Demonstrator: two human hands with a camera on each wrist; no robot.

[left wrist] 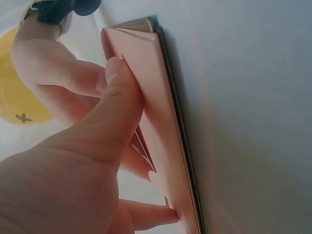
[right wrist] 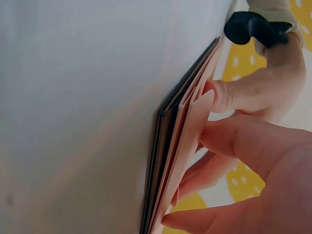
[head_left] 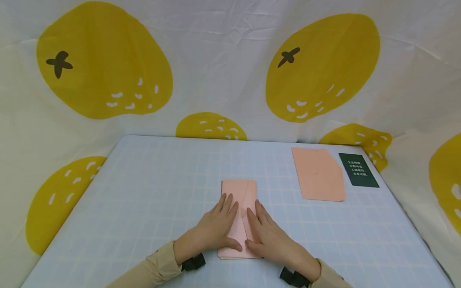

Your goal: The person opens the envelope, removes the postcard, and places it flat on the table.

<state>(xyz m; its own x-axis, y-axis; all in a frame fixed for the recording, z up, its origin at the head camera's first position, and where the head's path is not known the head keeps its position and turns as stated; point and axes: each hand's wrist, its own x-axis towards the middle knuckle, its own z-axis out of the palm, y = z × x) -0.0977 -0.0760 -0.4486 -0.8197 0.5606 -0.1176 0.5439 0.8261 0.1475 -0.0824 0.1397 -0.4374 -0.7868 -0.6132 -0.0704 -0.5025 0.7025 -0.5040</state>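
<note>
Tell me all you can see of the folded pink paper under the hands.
The folded pink paper is a narrow rectangle, its long sides running away from the person, lying on the pale table. Slanting edges meet on its face at a small rounded tab. Wrist views show pink layers over darker ones, slightly parted at the edge. The left hand and right hand rest on it.

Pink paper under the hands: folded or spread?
Folded: flap edges show on the pink paper between the left hand and right hand.
</note>
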